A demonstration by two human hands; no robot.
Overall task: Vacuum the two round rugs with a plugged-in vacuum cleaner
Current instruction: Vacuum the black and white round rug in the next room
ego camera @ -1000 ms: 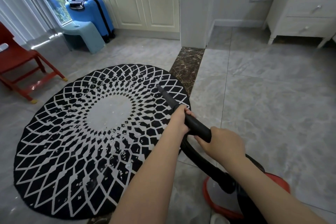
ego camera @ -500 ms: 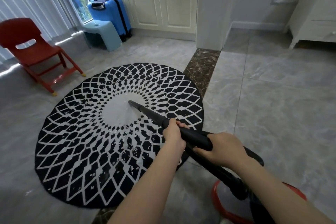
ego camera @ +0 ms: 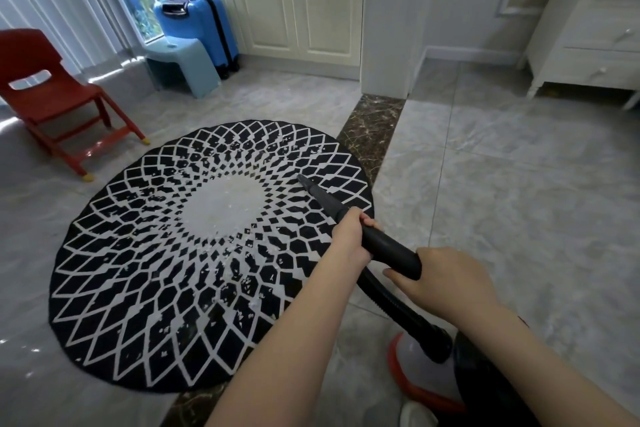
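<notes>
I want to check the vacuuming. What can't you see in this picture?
Head view only:
- Second rug: out of frame; only one rug shows.
- Plug and cord: not in view.
- Vacuum: cut off by the bottom edge and hidden behind the right arm.
- Nozzle: too small and dark to tell if its tip touches the rug.
- Right hand: its fingers are hidden under the wand; the left hand grips further forward.

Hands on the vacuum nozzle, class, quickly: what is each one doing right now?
Left hand: grips the black nozzle near its front.
Right hand: holds the nozzle's rear end.
</notes>
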